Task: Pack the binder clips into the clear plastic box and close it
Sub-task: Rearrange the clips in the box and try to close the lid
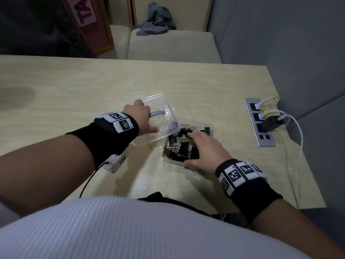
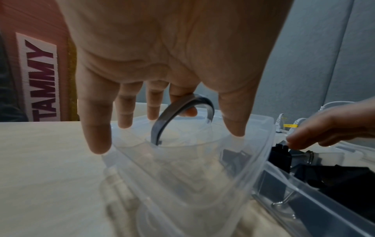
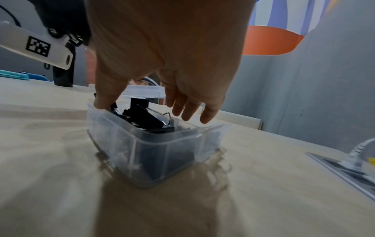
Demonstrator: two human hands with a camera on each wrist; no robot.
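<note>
Our left hand (image 1: 142, 118) grips the clear lid (image 1: 160, 120), one finger hooked under its gray handle (image 2: 182, 112). Our right hand (image 1: 203, 152), fingers spread, rests on binder clips (image 1: 179, 146) in the box (image 3: 154, 149).

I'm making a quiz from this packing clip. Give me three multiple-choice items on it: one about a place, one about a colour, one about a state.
1. Where are the black metal binder clips?
A. Scattered on the table
B. Inside the clear plastic box
C. In the left hand

2. What colour is the curved handle on the clear plastic lid?
A. Grey
B. Red
C. Yellow

3. What state is the box in?
A. Lid shut
B. Lid off, held beside it
C. Tipped over

Answers:
1. B, since the head view shows the clips heaped inside the box walls under the right hand.
2. A, since the left wrist view shows a grey arc under the fingers.
3. B, since the left hand holds the lid tilted to the left of the open, upright box.
</note>
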